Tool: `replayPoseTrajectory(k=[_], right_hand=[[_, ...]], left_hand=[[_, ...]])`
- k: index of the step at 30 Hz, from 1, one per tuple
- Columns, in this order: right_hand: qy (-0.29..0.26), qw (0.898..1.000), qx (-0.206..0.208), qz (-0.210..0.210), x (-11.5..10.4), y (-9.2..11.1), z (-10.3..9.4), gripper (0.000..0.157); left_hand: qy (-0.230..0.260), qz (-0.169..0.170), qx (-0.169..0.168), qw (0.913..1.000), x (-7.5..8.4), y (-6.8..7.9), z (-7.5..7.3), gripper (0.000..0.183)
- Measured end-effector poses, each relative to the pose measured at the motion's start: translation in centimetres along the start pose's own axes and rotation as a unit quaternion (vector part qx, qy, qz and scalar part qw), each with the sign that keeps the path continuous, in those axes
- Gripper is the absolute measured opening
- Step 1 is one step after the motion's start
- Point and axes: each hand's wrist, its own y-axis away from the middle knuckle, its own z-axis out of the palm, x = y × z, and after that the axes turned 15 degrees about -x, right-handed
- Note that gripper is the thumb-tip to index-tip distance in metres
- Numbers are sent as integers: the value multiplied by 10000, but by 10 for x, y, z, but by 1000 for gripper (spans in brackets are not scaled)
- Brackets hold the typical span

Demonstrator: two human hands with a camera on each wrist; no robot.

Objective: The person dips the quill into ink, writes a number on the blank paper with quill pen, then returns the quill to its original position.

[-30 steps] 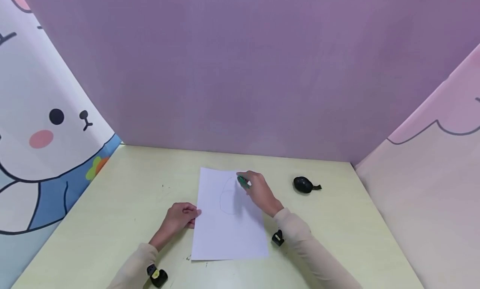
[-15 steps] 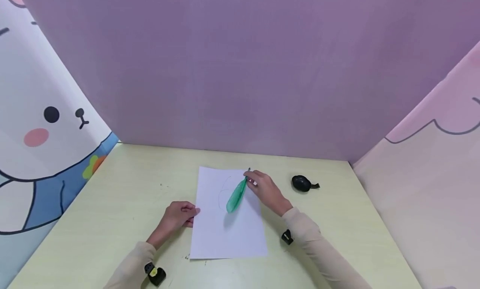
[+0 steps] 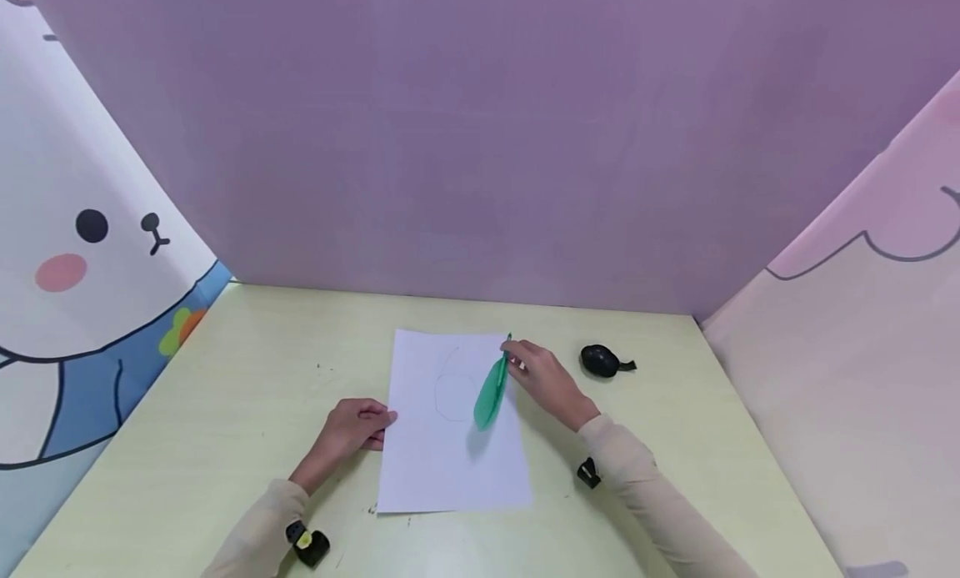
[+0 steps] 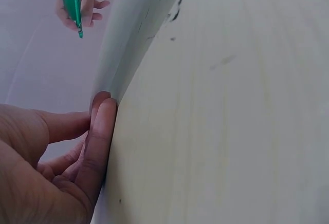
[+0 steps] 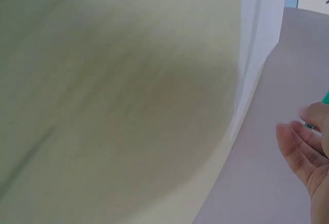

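Observation:
A white sheet of paper (image 3: 420,478) lies on the table, with a thin drawn outline, a loop with a stroke rising from it, in its upper part. My left hand (image 3: 348,428) pinches the sheet's left edge between thumb and fingers, seen close up in the left wrist view. Over the sheet's upper right, my right hand (image 3: 553,388) holds a green feather pen (image 3: 491,396) near its tip. The tip points away from me and the broad feather end hangs toward me, casting a shadow on the paper. Only a bit of green shows in the right wrist view.
A black rounded object (image 3: 600,361) with a short tail rests on the pale table (image 3: 322,328), right of the sheet. Dark specks mark the table near the paper. A purple wall (image 3: 465,144) rises behind, with cartoon panels on both sides.
My right hand has moved right and off the drawn outline. The pen has swung from end-on to its full feather length in view. My left hand stays at the paper's edge.

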Motion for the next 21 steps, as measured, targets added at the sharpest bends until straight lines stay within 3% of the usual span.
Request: replayPoseTrajectory(k=[13,21], right_hand=[[544,9984,-36,113,17,27,-8,27],[1014,9944,44,-302,25,32,-18,30]], left_hand=[[39,-115,100,9999,-3,2,5,21],[45,-65,135,9999,0,1,1,22]])
